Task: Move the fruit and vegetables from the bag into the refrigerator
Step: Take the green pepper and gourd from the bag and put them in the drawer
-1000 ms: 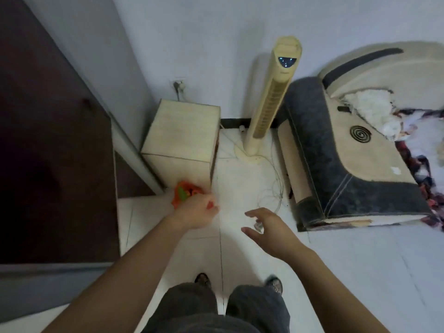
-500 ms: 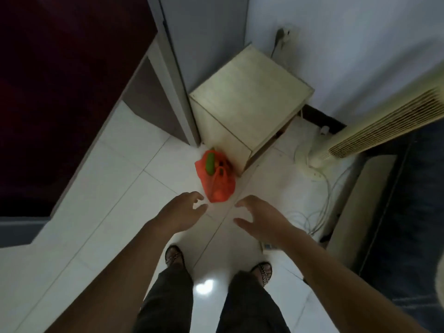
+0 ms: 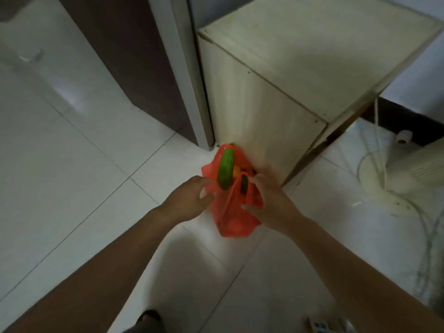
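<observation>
Pale glossy floor tiles (image 3: 91, 179) catch soft reflected light. A light wooden cabinet (image 3: 300, 68) stands far right beside a dark door (image 3: 134, 56); a fan base (image 3: 394, 186) and cords lie right.

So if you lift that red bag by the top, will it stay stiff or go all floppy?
Probably floppy: the red bag looks like thin, crinkled plastic that sags on the floor. It will likely droop around whatever is inside. The cucumber sticks out of the open top, so it might tip or slide out if the bag tilts. Both hands are at its sides.
</observation>
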A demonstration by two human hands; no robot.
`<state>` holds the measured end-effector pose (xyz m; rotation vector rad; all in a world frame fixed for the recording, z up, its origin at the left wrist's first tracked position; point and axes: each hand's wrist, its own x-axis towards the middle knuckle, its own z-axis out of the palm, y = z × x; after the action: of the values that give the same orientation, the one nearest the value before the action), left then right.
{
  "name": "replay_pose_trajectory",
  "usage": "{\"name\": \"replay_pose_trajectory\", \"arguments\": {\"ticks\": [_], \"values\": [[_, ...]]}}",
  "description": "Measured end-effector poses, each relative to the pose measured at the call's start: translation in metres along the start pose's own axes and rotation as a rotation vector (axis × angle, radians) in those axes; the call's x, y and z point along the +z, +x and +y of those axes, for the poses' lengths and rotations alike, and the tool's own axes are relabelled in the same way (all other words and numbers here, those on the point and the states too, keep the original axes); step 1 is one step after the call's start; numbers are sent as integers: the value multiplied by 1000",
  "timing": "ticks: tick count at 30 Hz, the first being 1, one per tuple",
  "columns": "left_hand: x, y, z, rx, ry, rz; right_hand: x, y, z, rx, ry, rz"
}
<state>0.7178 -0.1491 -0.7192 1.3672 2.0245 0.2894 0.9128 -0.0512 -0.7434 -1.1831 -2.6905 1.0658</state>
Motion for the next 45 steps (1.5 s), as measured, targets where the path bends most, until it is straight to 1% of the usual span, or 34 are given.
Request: {"name": "replay_pose_trajectory", "arguments": {"ticks": [2,5,7,8,9,12,15,17,19,21,25,28,31,33,35,37,40,42,44,45], "values": [[20,38,-23,84,-103,87,28,30,21,-25,-31,97],[37,92,-51,219,-74,241,54,64,42,-52,-36,164],[45,119,-64,283,-66,325,65,74,47,-37,51,169],[49,128,-67,286,-72,348,69,75,47,-42,101,186],[53,137,-70,280,-81,356,72,75,46,-54,132,198],[64,152,-74,223,-144,308,78,64,41,-54,196,243],[73,162,-75,137,-291,276,81,50,40,-14,259,256],[79,171,-75,84,-346,282,76,45,42,-7,288,250],[81,176,-79,72,-298,355,68,43,46,-41,277,259],[78,167,-84,108,-209,396,57,38,48,-60,266,246],[69,126,-101,168,-65,324,39,29,51,-91,236,209],[69,100,-113,152,-96,257,35,29,54,-103,221,242],[74,96,-117,166,-81,196,33,28,54,-108,234,222],[75,101,-109,183,-105,234,29,23,53,-140,201,157],[72,107,-93,194,-179,324,22,12,52,-184,141,87],[69,114,-76,200,-224,418,12,-2,56,-207,105,67],[68,126,-56,207,-236,528,-5,-19,73,-176,115,160],[67,137,-45,171,-255,579,-9,-25,90,-116,118,229],[71,149,-36,113,-298,563,-4,-31,105,-41,90,250],[74,154,-35,83,-299,527,1,-34,112,-15,85,252]]}}
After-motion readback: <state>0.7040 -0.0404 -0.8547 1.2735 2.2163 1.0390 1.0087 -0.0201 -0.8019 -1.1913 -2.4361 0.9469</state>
